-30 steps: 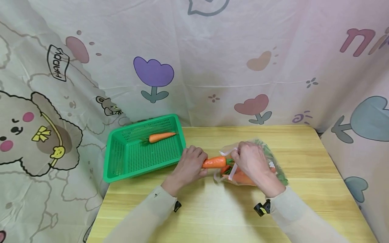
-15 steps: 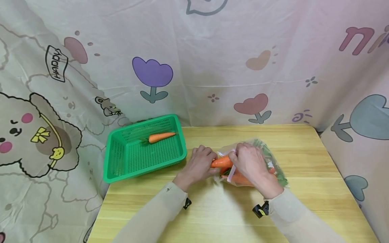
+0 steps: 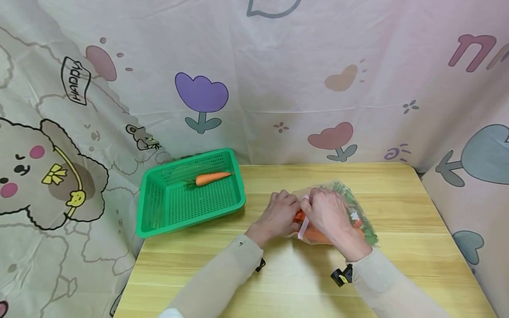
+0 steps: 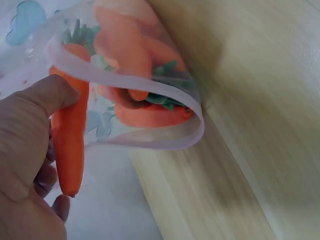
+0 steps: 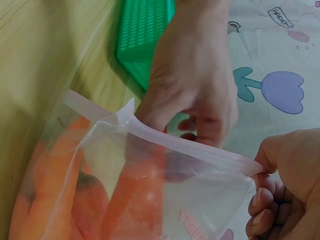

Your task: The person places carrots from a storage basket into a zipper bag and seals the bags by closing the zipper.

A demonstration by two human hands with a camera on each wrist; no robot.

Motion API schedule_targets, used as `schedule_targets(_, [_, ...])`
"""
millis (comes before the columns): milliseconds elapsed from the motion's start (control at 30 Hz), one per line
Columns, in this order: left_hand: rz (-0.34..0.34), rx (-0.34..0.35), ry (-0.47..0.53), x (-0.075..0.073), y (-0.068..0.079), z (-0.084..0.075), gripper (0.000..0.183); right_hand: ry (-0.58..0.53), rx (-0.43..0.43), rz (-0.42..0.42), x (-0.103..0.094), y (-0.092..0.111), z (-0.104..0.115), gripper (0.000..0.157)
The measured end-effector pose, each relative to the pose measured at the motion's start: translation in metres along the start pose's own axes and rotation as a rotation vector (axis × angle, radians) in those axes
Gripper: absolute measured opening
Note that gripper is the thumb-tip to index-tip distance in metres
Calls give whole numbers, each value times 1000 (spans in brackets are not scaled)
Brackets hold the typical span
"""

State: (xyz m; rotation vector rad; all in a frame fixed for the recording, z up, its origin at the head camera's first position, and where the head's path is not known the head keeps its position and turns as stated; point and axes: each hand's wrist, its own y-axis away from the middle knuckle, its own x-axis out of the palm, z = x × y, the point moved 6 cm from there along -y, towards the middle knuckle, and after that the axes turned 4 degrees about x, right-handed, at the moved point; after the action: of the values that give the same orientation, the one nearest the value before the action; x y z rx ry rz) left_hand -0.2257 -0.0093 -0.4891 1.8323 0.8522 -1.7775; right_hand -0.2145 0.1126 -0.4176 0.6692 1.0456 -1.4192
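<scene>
**The left grip (image 3: 280,214) is holding a carrot (image 4: 70,135) in the mouth of a clear bag (image 4: 120,80)**

I am starting with the writing. On the patterned cloth (image 3: 262,57) behind the surface (image 3: 286,282), a small printed tag (image 3: 75,82) is reading HAPPY or HADDY; I cannot tell which. Far right, a big letter n (image 3: 472,53) is showing, with what follows being cut off.

Counting, I am seeing one green basket (image 3: 188,205) sitting at the surface's far left corner, with one loose carrot (image 3: 210,178) lying inside. The one bag is resting right of the middle, towards the far edge. At least three more carrots (image 4: 130,55) are lying in it, overlapping too much for an exact count.

The left grip is clamping its carrot between thumb and fingers; the leafy top is sitting inside the bag's mouth while the tip is pointing outside. The right grip (image 3: 328,212) is pinching the bag's pale strip (image 5: 200,149) between thumb and forefinger.

In the head view, the left grip is hiding its carrot and the right grip is covering part of the bag. From the right wrist, I am seeing the basket being cut off along the top.
</scene>
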Motion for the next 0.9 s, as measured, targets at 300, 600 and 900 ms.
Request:
schedule_targets(300, [-56, 83, -63, 8, -9, -13, 34, -24, 2, 19, 3, 1, 1, 31])
schedule_targets(600, [-38, 78, -45, 17, -17, -17, 33, -22, 22, 18, 2, 0, -1, 28])
schedule_targets(900, [104, 20, 24, 15, -23, -19, 47, -20, 42, 44, 0, -2, -3, 27])
